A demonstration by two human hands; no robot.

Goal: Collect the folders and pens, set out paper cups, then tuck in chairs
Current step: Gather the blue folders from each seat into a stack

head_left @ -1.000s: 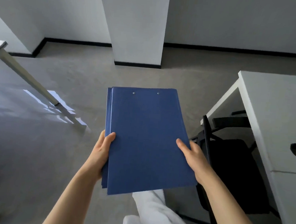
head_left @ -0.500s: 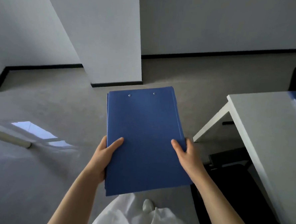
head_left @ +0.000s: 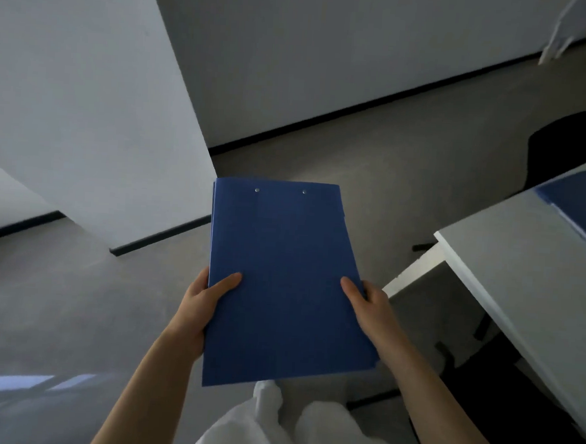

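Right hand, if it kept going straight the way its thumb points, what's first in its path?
Only the folders that the right hand already grips; its thumb lies across the top cover, pointing left.

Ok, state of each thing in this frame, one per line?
Folder stack: closed, held off the floor by both hands.
Left hand: grips the stack's left edge.
Right hand: grips its right edge.
Table folder: closed, lying flat on the table.
Chair: beyond the table.

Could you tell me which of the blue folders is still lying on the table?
The blue folder at the far right, flat on the white table; the others are held in both hands.
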